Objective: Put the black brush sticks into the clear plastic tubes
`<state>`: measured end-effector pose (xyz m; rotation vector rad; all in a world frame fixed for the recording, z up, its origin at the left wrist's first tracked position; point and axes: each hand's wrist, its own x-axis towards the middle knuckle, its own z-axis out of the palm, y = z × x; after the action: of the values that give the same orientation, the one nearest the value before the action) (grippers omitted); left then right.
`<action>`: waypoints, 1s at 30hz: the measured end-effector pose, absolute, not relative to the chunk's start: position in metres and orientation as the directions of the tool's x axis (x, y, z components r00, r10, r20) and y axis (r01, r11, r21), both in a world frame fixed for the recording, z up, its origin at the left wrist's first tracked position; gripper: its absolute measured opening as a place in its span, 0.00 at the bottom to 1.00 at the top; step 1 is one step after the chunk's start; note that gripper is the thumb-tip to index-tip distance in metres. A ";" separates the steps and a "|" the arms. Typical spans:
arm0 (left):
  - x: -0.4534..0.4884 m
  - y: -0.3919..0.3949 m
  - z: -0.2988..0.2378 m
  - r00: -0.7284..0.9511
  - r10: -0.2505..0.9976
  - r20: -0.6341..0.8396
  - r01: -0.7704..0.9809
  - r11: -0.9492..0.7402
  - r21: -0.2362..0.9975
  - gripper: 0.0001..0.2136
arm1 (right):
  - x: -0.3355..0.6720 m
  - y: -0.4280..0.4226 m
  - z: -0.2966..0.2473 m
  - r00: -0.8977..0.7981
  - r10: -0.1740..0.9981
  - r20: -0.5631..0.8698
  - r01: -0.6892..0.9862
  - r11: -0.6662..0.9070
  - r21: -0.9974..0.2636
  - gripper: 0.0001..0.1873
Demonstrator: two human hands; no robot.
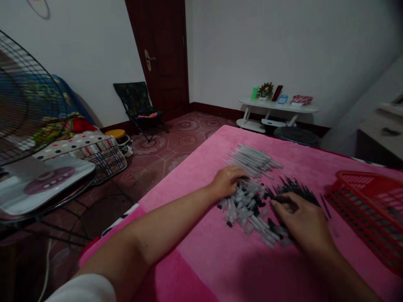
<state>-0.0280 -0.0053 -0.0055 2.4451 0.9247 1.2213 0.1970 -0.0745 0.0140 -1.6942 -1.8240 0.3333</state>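
Observation:
On the pink cloth lies a heap of short translucent plastic pieces with black bits (pixel 244 205), which look like pen parts. My left hand (pixel 229 181) is closed at the heap's far left edge, fingers curled down; what they hold is hidden. To the right of the heap my right hand (pixel 304 216) is closed, thumb and fingers together; anything between them is too blurred to make out. Just beyond it lies a bunch of thin black pointed sticks (pixel 294 188). Farther back, whitish slim tubes (pixel 253 160) lie side by side in a pile.
A red plastic basket (pixel 362 205) stands at the table's right side. The pink cloth (pixel 201 167) covers the table. At left are a fan (pixel 28 100) and a wire rack; behind stand a folding chair (pixel 137 102) and a low white shelf (pixel 280 105).

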 end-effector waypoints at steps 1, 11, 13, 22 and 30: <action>-0.027 -0.006 -0.005 0.445 0.646 0.620 0.428 -0.761 0.487 0.13 | 0.196 -0.077 0.016 0.040 0.968 0.247 0.749 0.135 -0.648 0.12; -0.020 -0.010 -0.002 0.484 0.613 0.625 0.421 -0.789 0.448 0.10 | 0.186 -0.082 0.025 0.034 0.954 0.299 0.474 0.248 -0.845 0.08; -0.020 -0.011 -0.002 0.488 0.608 0.626 0.425 -0.792 0.438 0.10 | 0.186 -0.082 0.024 0.023 0.951 0.308 0.480 0.260 -0.838 0.07; -0.016 -0.017 0.002 0.531 0.548 0.646 0.423 -0.832 0.359 0.13 | 0.185 -0.082 0.023 0.059 0.970 0.238 0.432 0.190 -0.882 0.06; -0.015 -0.020 0.002 0.552 0.541 0.635 0.424 -0.838 0.345 0.13 | 0.187 -0.082 0.022 0.019 0.944 0.331 0.535 0.270 -0.801 0.05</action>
<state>-0.0152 -0.0197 0.0023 2.6317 0.8235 1.1554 0.1875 -0.0817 0.0218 -1.3850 -1.6402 0.5703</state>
